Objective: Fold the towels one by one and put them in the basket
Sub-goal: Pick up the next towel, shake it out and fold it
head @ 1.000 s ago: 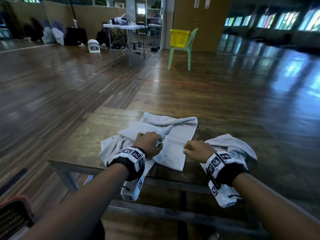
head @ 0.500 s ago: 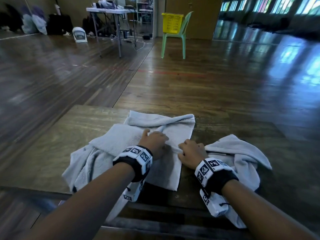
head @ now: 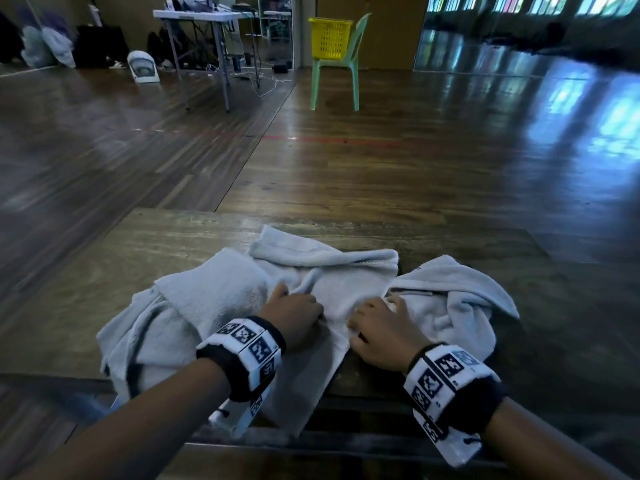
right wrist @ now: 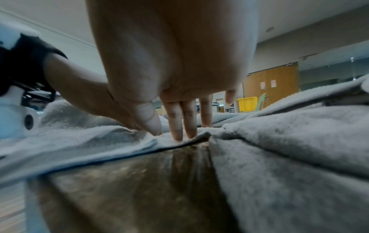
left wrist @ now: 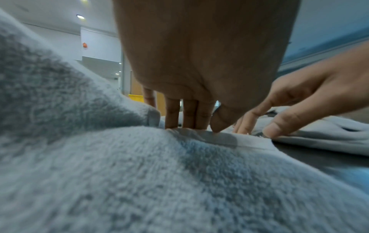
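Observation:
Three pale grey towels lie on the wooden table (head: pixel 173 237). The middle towel (head: pixel 349 282) lies spread between my hands, and its near edge hangs over the table's front. My left hand (head: pixel 294 306) (left wrist: pixel 199 128) pinches its hem with thumb and fingertips, down on the table. Just to the right, my right hand (head: pixel 377 306) (right wrist: pixel 167 135) pinches the same hem. A bunched towel (head: pixel 207 306) lies at the left and another (head: pixel 450 299) at the right. The yellow basket (head: pixel 330 38) stands on a green chair (head: pixel 349 64) far across the floor.
A white folding table (head: pixel 207 15) with gear and cables stands at the far left back. Bags and a white fan (head: pixel 142 67) sit on the floor near it. Wide wooden floor (head: pixel 381 168) lies between my table and the chair.
Both hands have moved forward and closer together, lowering the towel's hem onto the table. The fists have loosened into fingertip pinches. The head view has tilted down.

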The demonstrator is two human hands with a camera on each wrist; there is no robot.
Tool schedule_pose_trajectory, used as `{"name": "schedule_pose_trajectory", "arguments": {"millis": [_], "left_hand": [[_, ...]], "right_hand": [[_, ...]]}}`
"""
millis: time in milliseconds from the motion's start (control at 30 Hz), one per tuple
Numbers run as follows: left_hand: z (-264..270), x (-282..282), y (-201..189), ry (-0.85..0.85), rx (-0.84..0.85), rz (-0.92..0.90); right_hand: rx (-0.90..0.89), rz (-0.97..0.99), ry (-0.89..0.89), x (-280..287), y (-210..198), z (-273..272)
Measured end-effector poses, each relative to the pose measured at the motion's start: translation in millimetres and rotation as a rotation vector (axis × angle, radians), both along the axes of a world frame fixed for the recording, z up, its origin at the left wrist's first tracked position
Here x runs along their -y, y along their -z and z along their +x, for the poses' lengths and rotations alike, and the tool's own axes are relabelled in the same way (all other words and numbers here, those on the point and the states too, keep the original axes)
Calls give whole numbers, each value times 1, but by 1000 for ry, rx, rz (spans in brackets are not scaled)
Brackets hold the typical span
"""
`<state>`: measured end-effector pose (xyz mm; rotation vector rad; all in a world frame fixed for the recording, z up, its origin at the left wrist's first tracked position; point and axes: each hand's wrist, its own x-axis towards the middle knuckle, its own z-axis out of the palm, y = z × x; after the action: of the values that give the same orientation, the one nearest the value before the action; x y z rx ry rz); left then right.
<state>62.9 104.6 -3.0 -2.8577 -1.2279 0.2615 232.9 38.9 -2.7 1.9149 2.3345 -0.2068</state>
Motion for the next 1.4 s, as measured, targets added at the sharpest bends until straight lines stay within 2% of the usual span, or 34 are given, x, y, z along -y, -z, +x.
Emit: {"name": "schedule_pose_trajectory", "arguments": {"millis": [100,233,300,433,600,667,833,900,967,1000,1100,1167,1267,1400], "left_hand": [[-8,12,1,61,29,0],[-5,-2,-5,-32,128,-95],[5,-19,-10,-100,192,-109],[28,-64,-17,-179,251,-3],[49,-100,-14,-231,99,-39],[54,-101,-9,-227,36,-40],[49,-96,-19,-172,112,25],[44,-94,-35,-138,166,81],[39,-89,-49,-137,251,58],[33,-81,-80,-134,290,98],[29,-77,-99,-131,384,105],[25,-66,-139,-148,459,143],[21,-49,-205,-104,533,211],[13,-13,-289,-48,534,369]], "right_hand": [[-65,-17,-8,14,0,4],[-179,40,84,-9,-7,15],[-163,106,136,-31,-15,23],[-49,182,186,-77,-26,32],[174,101,163,-116,-22,35],[201,60,148,-122,-20,35],[137,20,83,-114,-24,35],[58,49,84,-108,-34,38],[-49,59,118,-99,-43,41],[-80,129,108,-92,-73,40],[-143,126,127,-85,-94,40],[-181,244,124,-74,-130,38],[-237,305,127,-52,-194,32],[-179,366,78,-16,-280,22]]}}
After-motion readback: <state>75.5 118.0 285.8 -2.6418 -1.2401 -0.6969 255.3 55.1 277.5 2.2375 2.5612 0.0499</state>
